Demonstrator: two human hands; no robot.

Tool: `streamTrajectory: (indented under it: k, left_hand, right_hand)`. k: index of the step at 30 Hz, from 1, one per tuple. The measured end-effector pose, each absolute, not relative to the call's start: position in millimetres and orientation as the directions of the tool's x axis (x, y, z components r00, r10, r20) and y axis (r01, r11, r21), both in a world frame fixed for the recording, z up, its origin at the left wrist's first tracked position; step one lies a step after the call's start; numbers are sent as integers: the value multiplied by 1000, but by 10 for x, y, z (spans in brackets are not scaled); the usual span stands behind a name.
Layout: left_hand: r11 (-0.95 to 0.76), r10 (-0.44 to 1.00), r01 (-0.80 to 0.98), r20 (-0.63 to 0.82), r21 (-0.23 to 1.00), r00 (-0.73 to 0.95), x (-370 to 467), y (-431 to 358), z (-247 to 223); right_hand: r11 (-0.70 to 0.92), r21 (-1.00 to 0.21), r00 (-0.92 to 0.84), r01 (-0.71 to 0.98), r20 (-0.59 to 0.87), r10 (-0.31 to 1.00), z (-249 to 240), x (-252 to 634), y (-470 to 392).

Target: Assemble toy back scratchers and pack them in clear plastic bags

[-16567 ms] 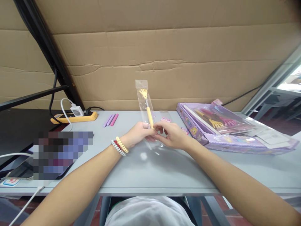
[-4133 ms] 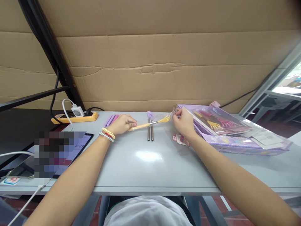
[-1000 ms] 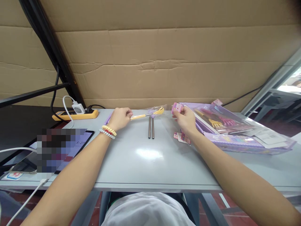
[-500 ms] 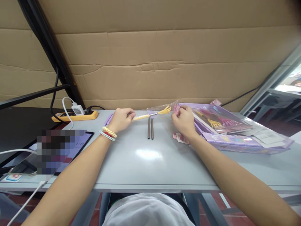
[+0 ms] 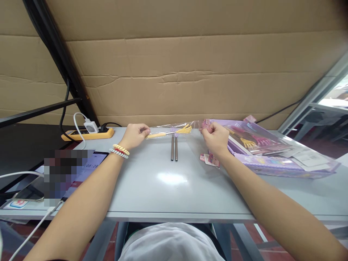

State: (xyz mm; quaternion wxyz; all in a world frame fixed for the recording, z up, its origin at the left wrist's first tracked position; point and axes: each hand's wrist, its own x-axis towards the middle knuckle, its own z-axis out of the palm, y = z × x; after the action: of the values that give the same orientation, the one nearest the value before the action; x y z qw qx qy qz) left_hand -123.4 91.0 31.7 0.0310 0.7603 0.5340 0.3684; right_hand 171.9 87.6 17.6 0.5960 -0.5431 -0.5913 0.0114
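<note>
My left hand (image 5: pixel 135 135) pinches the left end of a clear plastic bag, around the handle end of a yellow hand-shaped scratcher (image 5: pixel 184 129) inside it. At the bag's other end, my right hand (image 5: pixel 216 136) has its fingers closed on the pink header card (image 5: pixel 206 124). The bag hangs stretched between both hands. Below and behind it, two scratchers with grey rods (image 5: pixel 174 148) and purple hand-shaped heads lie side by side on the grey table (image 5: pixel 168 199). Pink and white tags (image 5: pixel 210 160) lie below my right hand.
At the right, a purple box (image 5: pixel 272 162) holds bagged yellow and pink scratchers. A yellow power strip (image 5: pixel 88 134) with a white charger (image 5: pixel 91 126) is at the back left. A tablet (image 5: pixel 87 168), a phone (image 5: pixel 31 190) and white cables lie at the left. Cardboard (image 5: pixel 174 79) stands behind.
My left hand has moved left, and the yellow scratcher has shifted left with it, away from the header card. My right hand has moved slightly right, still on the card.
</note>
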Motion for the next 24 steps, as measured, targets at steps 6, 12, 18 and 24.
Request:
streamTrajectory:
  k: [6, 12, 18, 24]
  left_hand:
    - [-315, 865, 846, 496, 431, 70, -1236, 956, 291]
    - [-272, 878, 870, 476, 412, 49, -1226, 952, 298]
    - [-261, 881, 871, 471, 416, 39, -1232, 950, 299]
    - [-266, 883, 867, 467, 421, 44, -1234, 957, 295]
  right_hand:
    - [444, -878, 352, 178, 478, 805, 196, 1713, 904]
    - [446, -827, 236, 343, 535, 811, 162, 1724, 906]
    - [390, -718, 231, 577, 601, 765, 160, 1755, 913]
    - [291, -677, 246, 676, 580, 777, 188, 1773, 901]
